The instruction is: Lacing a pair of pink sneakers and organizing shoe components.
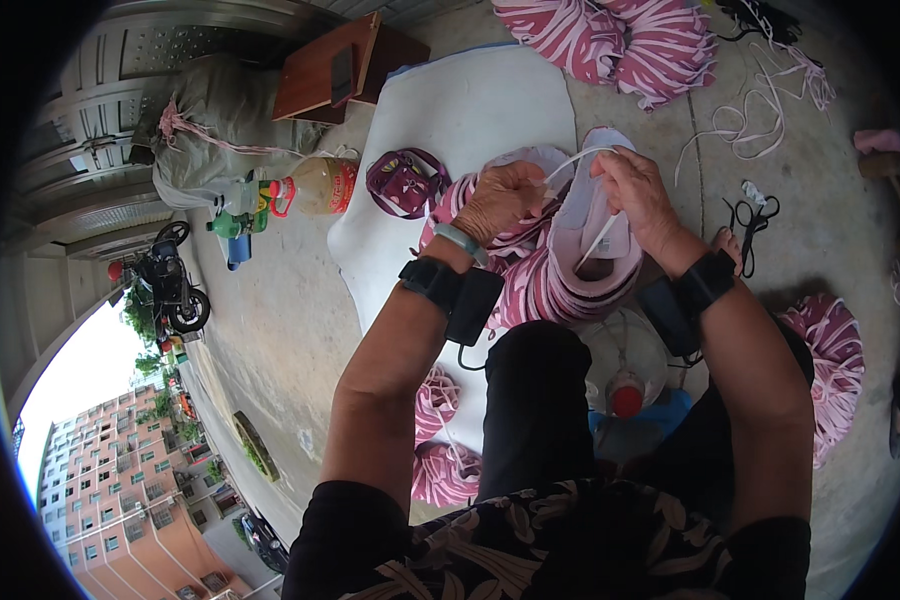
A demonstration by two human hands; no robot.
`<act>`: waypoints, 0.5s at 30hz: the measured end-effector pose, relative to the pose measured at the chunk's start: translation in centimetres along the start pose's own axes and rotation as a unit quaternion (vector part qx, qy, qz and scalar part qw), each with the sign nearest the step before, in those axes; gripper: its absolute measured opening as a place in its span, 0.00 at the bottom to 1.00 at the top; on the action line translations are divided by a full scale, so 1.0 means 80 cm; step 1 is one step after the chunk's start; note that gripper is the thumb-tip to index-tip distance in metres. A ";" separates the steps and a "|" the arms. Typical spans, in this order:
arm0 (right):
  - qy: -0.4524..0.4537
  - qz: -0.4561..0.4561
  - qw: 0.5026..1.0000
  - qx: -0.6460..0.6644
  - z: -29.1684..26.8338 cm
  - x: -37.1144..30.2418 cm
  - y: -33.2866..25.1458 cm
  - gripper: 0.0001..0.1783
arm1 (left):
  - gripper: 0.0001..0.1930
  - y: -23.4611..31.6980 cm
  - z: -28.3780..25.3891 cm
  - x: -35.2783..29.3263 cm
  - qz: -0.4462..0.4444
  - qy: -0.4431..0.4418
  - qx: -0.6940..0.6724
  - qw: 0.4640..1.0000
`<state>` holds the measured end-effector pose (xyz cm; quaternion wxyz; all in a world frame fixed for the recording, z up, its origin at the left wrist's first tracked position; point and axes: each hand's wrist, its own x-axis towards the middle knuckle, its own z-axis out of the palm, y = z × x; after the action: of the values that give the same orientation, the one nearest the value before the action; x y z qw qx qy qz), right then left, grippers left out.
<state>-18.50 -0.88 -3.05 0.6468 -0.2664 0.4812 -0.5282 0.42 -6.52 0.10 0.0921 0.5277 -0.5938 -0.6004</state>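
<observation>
My left hand (506,204) is closed, its fingers pinching a white cord (579,155). The cord arcs over to my right hand (638,196), whose fingers are also closed on it. Below the hands, between my knees, sits a bundle of nested pink-and-white striped fabric pieces (538,290) with pale curved edges. A pale, sole-shaped flap (607,150) stands up from the bundle beside my right hand. Another strand of white cord (597,243) runs down into the bundle's opening. My left fingers partly hide more striped pieces behind them.
A white sheet (470,95) covers the floor. A purple pouch (406,183), a large bottle (322,186) and a wooden box (320,75) lie left. Striped bundles (660,45) are at the top. Black scissors (752,225) lie right. A red-capped clear jug (625,395) stands between my legs.
</observation>
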 end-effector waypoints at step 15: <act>-0.085 -0.136 0.982 -0.096 0.005 0.024 -0.053 0.22 | 0.07 0.059 0.021 0.012 0.068 0.029 -0.086 0.994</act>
<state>-20.04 -4.00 0.09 0.5785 -0.4345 0.4323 -0.5382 -3.68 -7.45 2.98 0.1951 0.4937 -0.5711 -0.6261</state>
